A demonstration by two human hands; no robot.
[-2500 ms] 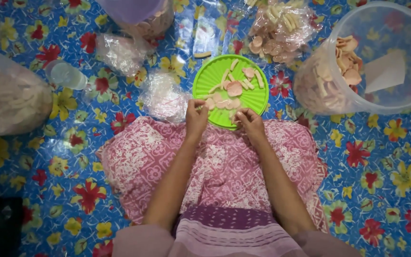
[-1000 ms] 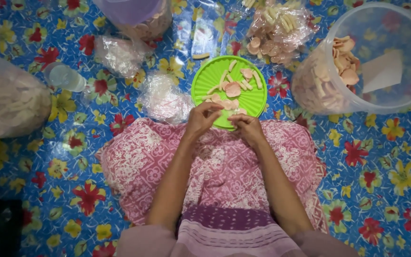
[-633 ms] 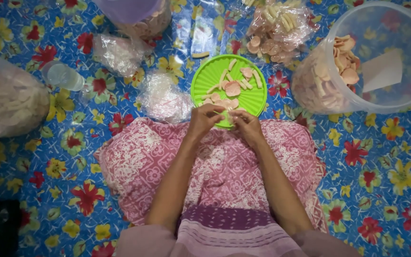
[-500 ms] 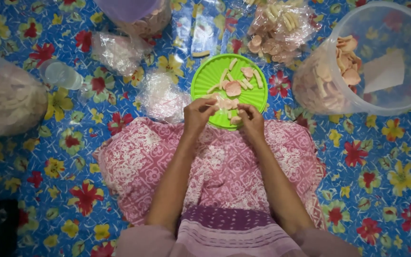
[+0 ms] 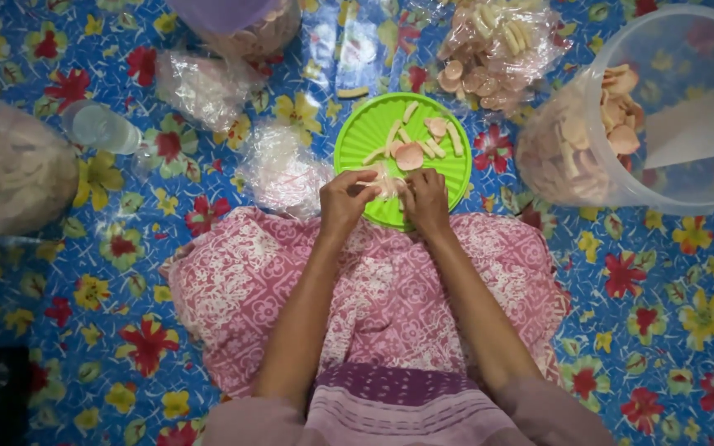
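A round green plate [image 5: 371, 132] lies on the flowered mat beyond my lap, with pale stick and disc crackers [image 5: 411, 154] on it. Over the plate's near edge, my left hand [image 5: 345, 198] and my right hand [image 5: 425, 198] are close together. Both pinch a small clear plastic bag [image 5: 386, 183] holding a few pale pieces. The fingers hide most of the bag.
A large clear tub [image 5: 646, 124] of crackers lies on its side at right. Clear bags of crackers [image 5: 489, 49] sit beyond the plate, crumpled bags [image 5: 278, 169] left of it. A big filled bag [image 5: 6, 169] and a small cup [image 5: 97, 125] are far left. Pink patterned cloth [image 5: 390, 289] covers my lap.
My hands stayed at the plate's near edge, moving together and apart slightly while working the small bag. The plate and the things around it kept their places.
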